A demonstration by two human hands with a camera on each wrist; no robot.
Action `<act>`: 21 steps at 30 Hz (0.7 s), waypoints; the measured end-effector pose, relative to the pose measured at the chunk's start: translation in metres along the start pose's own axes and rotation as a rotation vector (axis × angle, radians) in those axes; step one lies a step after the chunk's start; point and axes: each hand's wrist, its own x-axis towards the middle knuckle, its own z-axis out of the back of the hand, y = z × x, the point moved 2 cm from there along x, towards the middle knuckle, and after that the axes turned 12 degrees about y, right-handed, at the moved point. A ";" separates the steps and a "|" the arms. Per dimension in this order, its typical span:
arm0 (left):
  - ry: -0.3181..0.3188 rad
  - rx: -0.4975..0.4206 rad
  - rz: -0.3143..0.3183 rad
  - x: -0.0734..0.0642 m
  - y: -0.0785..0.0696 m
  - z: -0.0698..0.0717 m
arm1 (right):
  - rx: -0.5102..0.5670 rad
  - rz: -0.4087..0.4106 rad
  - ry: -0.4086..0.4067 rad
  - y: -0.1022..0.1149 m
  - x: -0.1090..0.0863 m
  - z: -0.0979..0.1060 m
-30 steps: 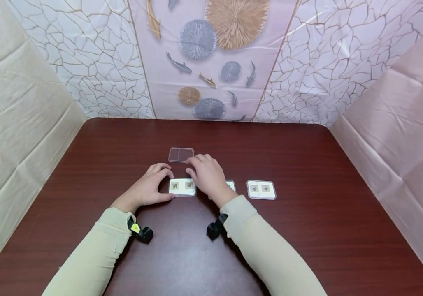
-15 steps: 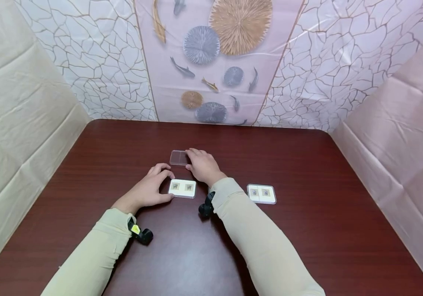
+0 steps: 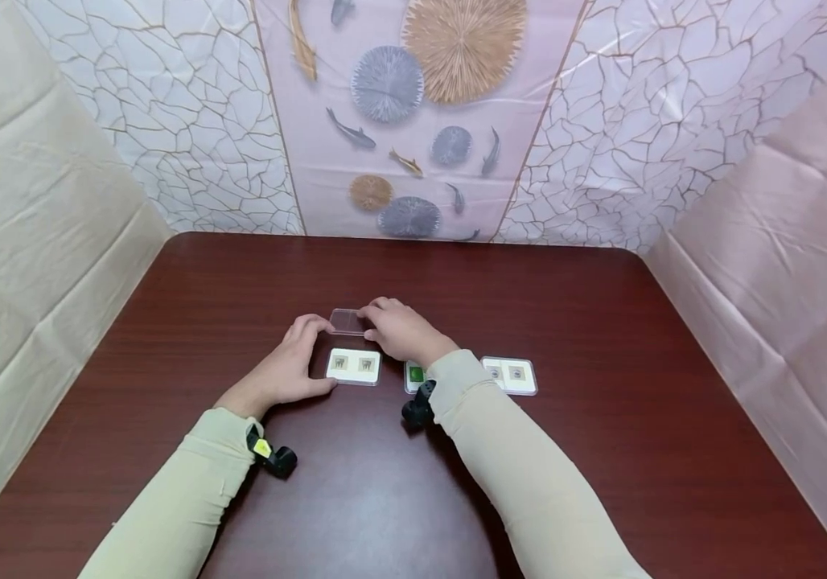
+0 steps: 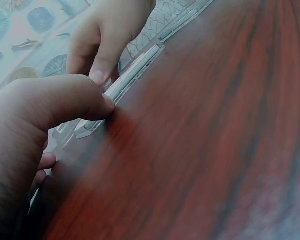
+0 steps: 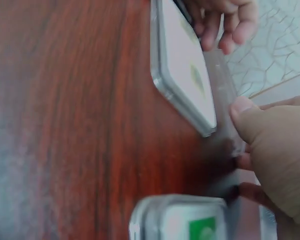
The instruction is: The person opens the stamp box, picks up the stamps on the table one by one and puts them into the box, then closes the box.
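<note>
A flat clear case (image 3: pixel 353 367) with a white insert and two small stamp-like pictures lies on the table. Just beyond it, my right hand (image 3: pixel 404 331) pinches the right end of a thin clear plastic lid (image 3: pixel 345 322). My left hand (image 3: pixel 281 368) is at the case's left end, its fingers spread from the thumb. In the left wrist view the left thumb (image 4: pixel 90 100) touches the near edge of the case (image 4: pixel 135 71). The left fingertips lie close to the lid's left end; contact there is unclear. The right wrist view shows the lid (image 5: pixel 222 82) beyond the case.
A second case (image 3: pixel 416 375) with a green picture is partly hidden under the right forearm. Farther right lies a third case (image 3: pixel 522 377) with two small pictures. The dark wooden table (image 3: pixel 602 322) backs onto a patterned curtain (image 3: pixel 225 121).
My right hand has reached the clear lid, pinched it and drawn it nearer to the two-picture case. My left hand has stayed beside the case, its fingers slightly farther forward.
</note>
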 end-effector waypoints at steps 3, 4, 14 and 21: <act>0.006 -0.001 0.005 0.000 0.001 0.001 | 0.064 0.039 0.041 0.004 -0.010 0.001; 0.012 -0.001 0.008 0.000 0.001 0.000 | 0.078 0.048 0.054 0.006 -0.013 0.001; 0.060 0.041 0.006 0.000 0.001 0.000 | 0.069 0.141 0.074 0.017 -0.042 -0.008; 0.077 0.039 0.003 0.000 -0.002 0.002 | 0.076 0.162 0.049 0.024 -0.053 -0.011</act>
